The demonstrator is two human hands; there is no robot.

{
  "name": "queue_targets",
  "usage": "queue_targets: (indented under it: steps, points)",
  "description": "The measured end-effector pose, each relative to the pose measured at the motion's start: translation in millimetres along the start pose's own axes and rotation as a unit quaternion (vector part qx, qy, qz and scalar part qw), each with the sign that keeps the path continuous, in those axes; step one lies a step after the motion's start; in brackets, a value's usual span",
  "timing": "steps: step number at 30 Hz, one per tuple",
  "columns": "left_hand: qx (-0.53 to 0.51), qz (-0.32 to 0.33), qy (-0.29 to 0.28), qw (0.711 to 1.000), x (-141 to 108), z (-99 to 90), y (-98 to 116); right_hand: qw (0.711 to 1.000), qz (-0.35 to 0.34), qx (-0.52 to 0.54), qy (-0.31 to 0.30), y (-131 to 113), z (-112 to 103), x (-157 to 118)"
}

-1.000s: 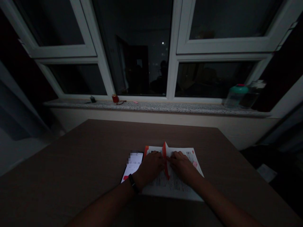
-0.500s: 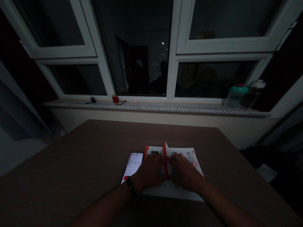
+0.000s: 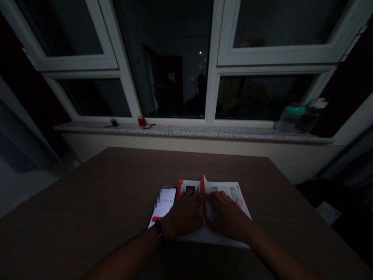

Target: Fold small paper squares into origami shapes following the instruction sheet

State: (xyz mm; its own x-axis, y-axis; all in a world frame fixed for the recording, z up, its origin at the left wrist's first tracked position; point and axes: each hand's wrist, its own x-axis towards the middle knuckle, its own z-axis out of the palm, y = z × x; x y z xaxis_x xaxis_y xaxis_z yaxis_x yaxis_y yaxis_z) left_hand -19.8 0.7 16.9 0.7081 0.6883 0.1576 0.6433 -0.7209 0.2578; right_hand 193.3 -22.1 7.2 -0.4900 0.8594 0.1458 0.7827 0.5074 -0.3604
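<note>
An open book (image 3: 224,187) with printed white pages and red edging lies on the table. From its middle, a red-and-white fold stands up. My left hand (image 3: 185,216) rests on the left side, its curved fingers and thumb against the fold. Against the other face of the fold is my right hand (image 3: 229,216), lying over the right page with its fingers close together. Both hands hide much of the print. A small pink object (image 3: 239,203) lies beside my right hand. Just left of my left hand is a phone (image 3: 164,206) with a lit screen.
The brown table (image 3: 131,179) reaches toward a speckled windowsill (image 3: 186,131). On the sill stand a small red jar (image 3: 142,121), a dark little item (image 3: 114,122) and a clear container with a teal lid (image 3: 294,110). Dark windows rise behind.
Hardly anything differs. Both hands stay at the fold, with the right fingers shifted very slightly. Book and phone keep their places.
</note>
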Motion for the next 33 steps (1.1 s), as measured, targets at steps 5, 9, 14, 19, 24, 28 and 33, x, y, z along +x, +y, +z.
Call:
queue_targets:
  steps: [5, 9, 14, 19, 24, 28, 33]
  points:
    - [-0.004, 0.001, -0.002, 1.0, 0, -1.5, 1, 1.0, -0.002, 0.012, -0.016, 4, -3, -1]
    - [-0.005, 0.003, 0.005, 1.0, 1, -0.2, 0, 1.0, -0.006, 0.01, 0.005, 7, -3, 3]
    - [-0.004, 0.012, 0.011, 1.0, 1, -0.2, 0, 0.999, 0.014, -0.012, 0.027, 7, 4, 8]
    - [-0.003, 0.003, 0.007, 1.0, 0, -2.1, 2, 0.999, 0.008, -0.006, 0.035, 10, 8, 9]
    - [-0.007, 0.003, 0.004, 1.0, 0, -2.9, 4, 0.999, 0.008, -0.009, 0.04, 9, 8, 8]
    - [-0.011, 0.002, 0.004, 1.0, 0, -4.1, 4, 0.999, 0.009, -0.011, 0.037, 8, 6, 7]
    - [-0.015, -0.002, 0.01, 1.0, -1, -3.4, 6, 0.999, 0.008, -0.006, 0.037, 6, 5, 8]
